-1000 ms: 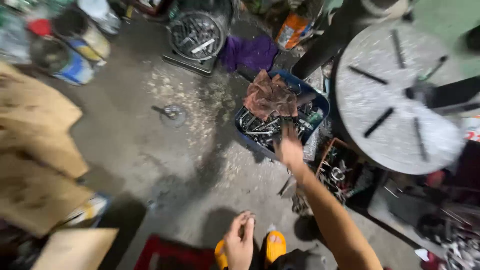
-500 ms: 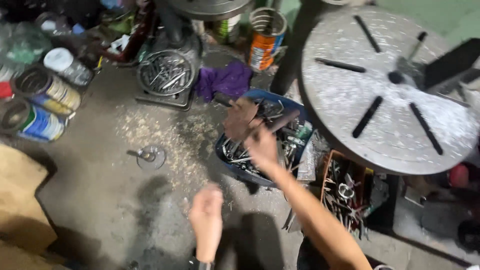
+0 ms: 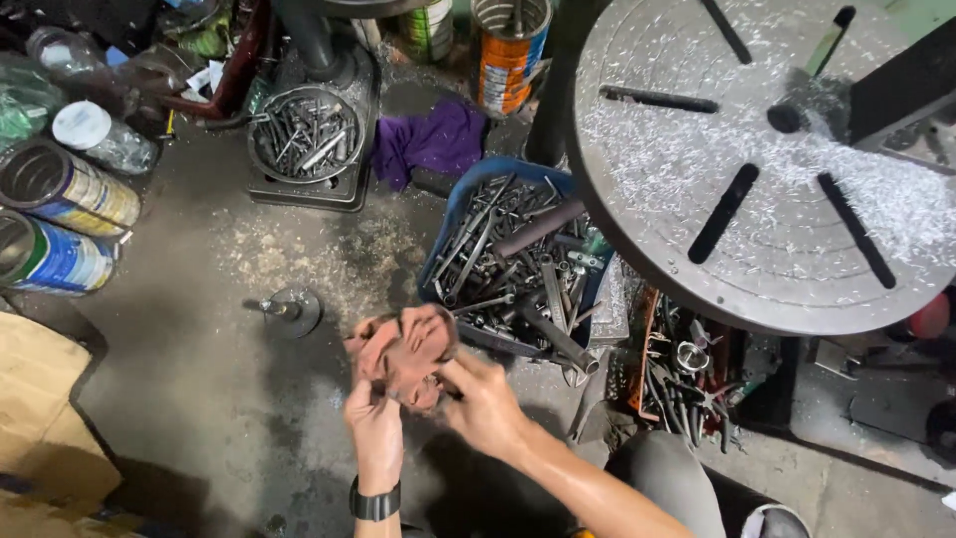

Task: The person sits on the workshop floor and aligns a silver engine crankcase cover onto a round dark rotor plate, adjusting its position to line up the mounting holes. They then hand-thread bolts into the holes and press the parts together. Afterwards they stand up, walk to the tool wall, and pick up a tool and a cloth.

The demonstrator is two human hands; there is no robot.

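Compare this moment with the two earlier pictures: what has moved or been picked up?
The reddish rag has left the blue bin of tools, where the right hand reached for it. Both hands now hold it in front of the bin, the left hand having come up to join. The bin, cans and round slotted table stayed put.

Low in the frame's centre, the left hand (image 3: pixel 375 430) and right hand (image 3: pixel 485 401) meet, fingers curled closed, forearms rising from the bottom edge.

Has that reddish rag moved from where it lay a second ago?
Yes. The reddish rag has left the top of the blue crate; both hands now hold it in front, above the floor.
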